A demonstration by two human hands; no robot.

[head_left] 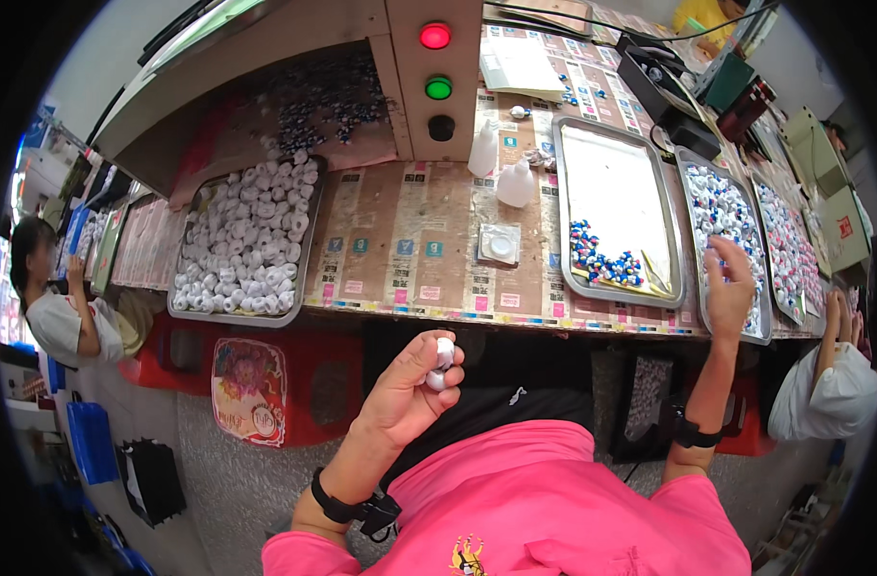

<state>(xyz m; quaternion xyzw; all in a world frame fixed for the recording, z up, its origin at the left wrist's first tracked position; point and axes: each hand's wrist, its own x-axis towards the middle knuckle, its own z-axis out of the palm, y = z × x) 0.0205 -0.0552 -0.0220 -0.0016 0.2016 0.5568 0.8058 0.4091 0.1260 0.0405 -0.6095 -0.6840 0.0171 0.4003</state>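
My left hand [402,389] is raised in front of the table edge, its fingers closed around small white round pieces [442,363]; their exact kind is hard to make out. My right hand [730,293] reaches over the near part of a metal tray [767,326] that holds many white pieces with blue and red parts [719,204]. Its fingers are curved and apart, and nothing shows between them. Beside it to the left, another metal tray [564,173] has a white lining and a heap of small blue, white and red pieces [606,257] at its near end.
A tray of white round pieces [241,235] stands at left, below a machine housing [429,120] with red and green lights. White bottles [515,184] and a small square dish [499,244] sit mid-table. People sit at both sides; a red stool [309,384] stands below.
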